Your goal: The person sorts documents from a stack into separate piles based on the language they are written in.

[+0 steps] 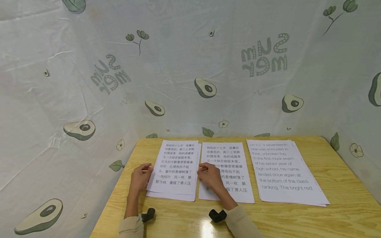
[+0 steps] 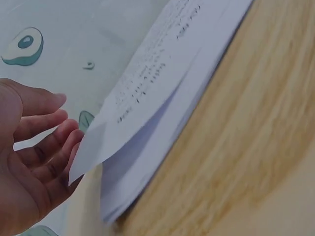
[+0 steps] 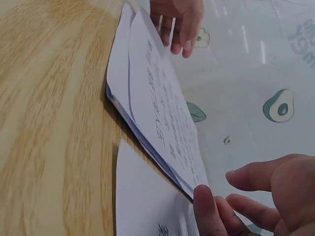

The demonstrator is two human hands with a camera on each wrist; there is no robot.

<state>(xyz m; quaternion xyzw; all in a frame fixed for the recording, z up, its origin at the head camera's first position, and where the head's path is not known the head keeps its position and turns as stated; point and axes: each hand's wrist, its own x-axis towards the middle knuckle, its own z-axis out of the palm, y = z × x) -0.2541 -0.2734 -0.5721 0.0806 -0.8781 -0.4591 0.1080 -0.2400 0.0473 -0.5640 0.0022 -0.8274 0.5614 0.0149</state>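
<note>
A stack of white sheets with printed Chinese text (image 1: pixel 175 167) lies at the left of the table, its sheets slightly fanned. My left hand (image 1: pixel 141 177) is at its left edge, fingers loosely bent against the paper's side and thumb apart from them. In the left wrist view, the top sheet (image 2: pixel 128 118) lifts away from those below near the fingers. My right hand (image 1: pixel 210 175) reaches over the middle stack (image 1: pixel 227 155), with its fingertips at the left stack's right edge. The right wrist view shows its thumb (image 3: pixel 246 177) spread from the fingers, pinching nothing.
To the right lies a third stack, printed in English (image 1: pixel 282 172), with its sheets a little askew. The wooden table (image 1: pixel 184 218) meets a pale cloth wall (image 1: pixel 178 66) with avocado prints at its back and sides. Black wrist devices (image 1: pixel 218 216) sit near both cuffs.
</note>
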